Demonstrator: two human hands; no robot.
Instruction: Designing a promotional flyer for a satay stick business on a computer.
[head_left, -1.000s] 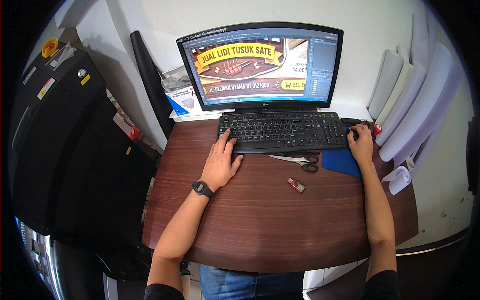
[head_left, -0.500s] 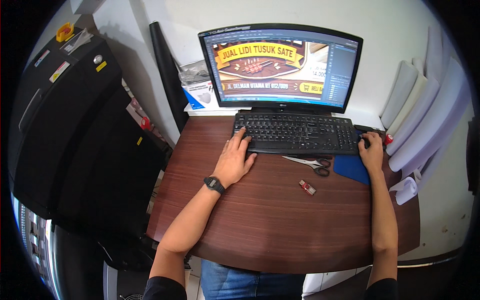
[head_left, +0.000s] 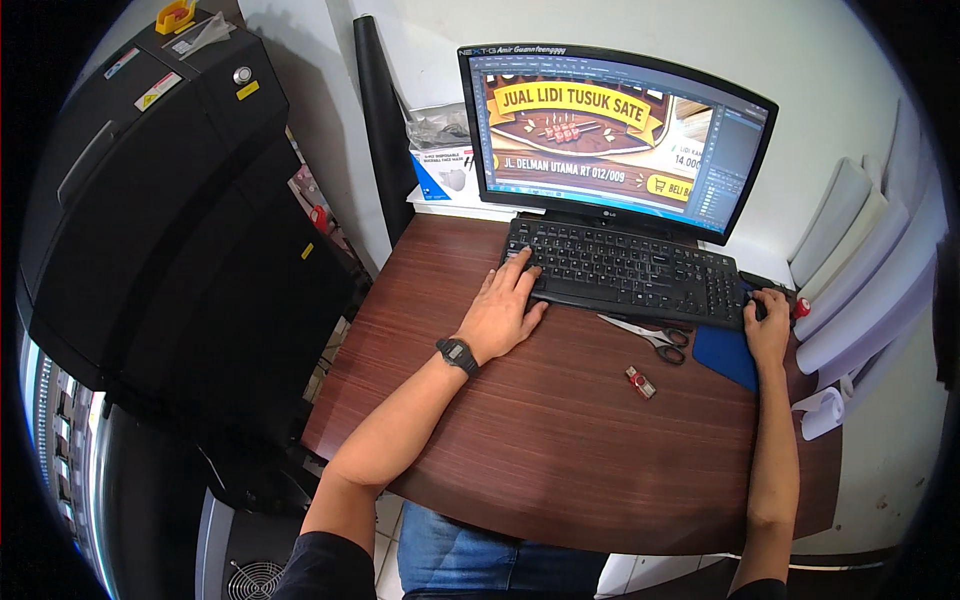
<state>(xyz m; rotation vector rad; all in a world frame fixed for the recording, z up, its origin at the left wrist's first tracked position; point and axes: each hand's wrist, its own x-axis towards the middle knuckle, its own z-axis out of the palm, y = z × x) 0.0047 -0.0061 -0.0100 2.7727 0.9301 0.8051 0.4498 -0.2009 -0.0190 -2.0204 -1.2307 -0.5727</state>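
Observation:
My left hand [head_left: 502, 308] lies with its fingers spread over the left end of a black keyboard [head_left: 630, 265], fingertips on the keys and thumb on the desk just below. A black digital watch [head_left: 457, 355] is on that wrist. To the keyboard's right, my right hand [head_left: 766, 325] curls over a dark computer mouse, mostly hidden under the fingers, on a blue mouse pad [head_left: 722, 355]. Behind the keyboard a monitor [head_left: 590, 130] shows a banner design with a yellow ribbon and skewers. Scissors [head_left: 655, 338] and a red and silver USB stick [head_left: 640, 383] lie between my hands.
The dark brown wooden desk [head_left: 560, 460] curves along its near edge. Rolls of white material [head_left: 860, 260] lean at the right. A white and blue box [head_left: 445, 175] and a black tube [head_left: 383, 120] stand at the back left. A large black machine [head_left: 180, 230] fills the left side.
The whole view has shifted and tilted slightly, so the desk and monitor appear farther right. Both hands stay in the same places on the keyboard and mouse.

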